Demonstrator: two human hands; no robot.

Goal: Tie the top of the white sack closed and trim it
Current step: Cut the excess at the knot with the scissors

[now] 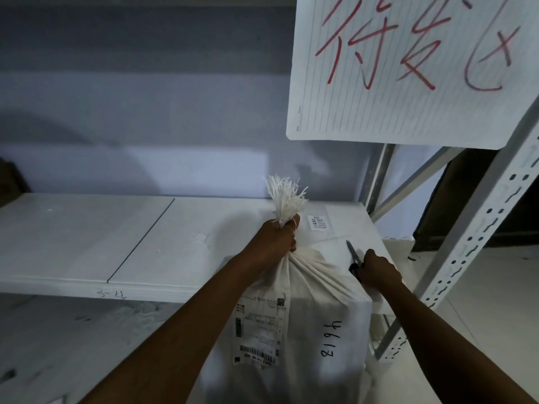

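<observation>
A white sack (pixel 318 322) stands upright in front of a white shelf, with a shipping label (pixel 258 330) and handwritten numbers on its side. My left hand (pixel 277 239) grips the gathered neck of the sack. A frayed white tuft (pixel 287 199) sticks up above that fist. My right hand (pixel 377 269) rests at the sack's right shoulder and holds black-handled scissors (pixel 353 255), blades pointing up and away, seemingly closed. The scissors are a short way to the right of the neck, not touching it.
A white shelf board (pixel 116 240) runs behind the sack at hand height. A grey perforated rack upright (pixel 478 237) slants along the right. A lined paper sign (pixel 408 68) with red writing hangs top right. A small label (pixel 318 222) lies on the shelf behind the sack.
</observation>
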